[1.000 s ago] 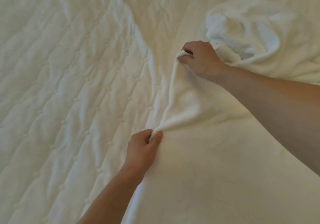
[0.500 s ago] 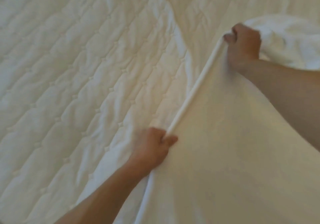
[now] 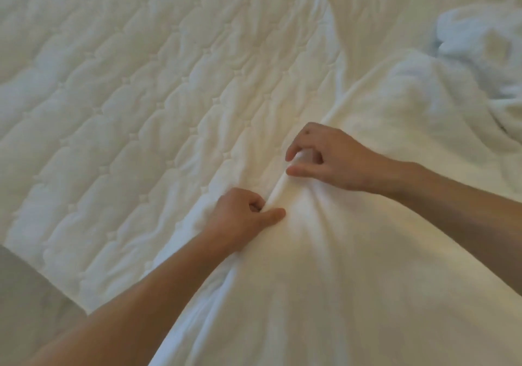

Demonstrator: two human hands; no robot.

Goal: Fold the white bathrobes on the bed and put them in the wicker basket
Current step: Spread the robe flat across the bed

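1. Moved since half a second ago: right hand (image 3: pixel 333 159) down and in along the hem, now just beside left hand (image 3: pixel 243 218); then well apart, with the edge pulled taut between them.
2. Right fingers (image 3: pixel 299 171) loosely curled, thumb and forefinger part open around a raised ridge of robe (image 3: pixel 353 266); hard to tell whether pinching or only touching.
3. Left fingers (image 3: pixel 275 214) closed tight on the same ridge, thumb pressed flat on top.
4. Robe spread over the bed (image 3: pixel 127 97), creased where gripped, far end bunched in a heap at upper right.
5. Progress, as judged: early. Edge being gathered, no finished fold visible. Folding left to do, then basketing; basket out of view.
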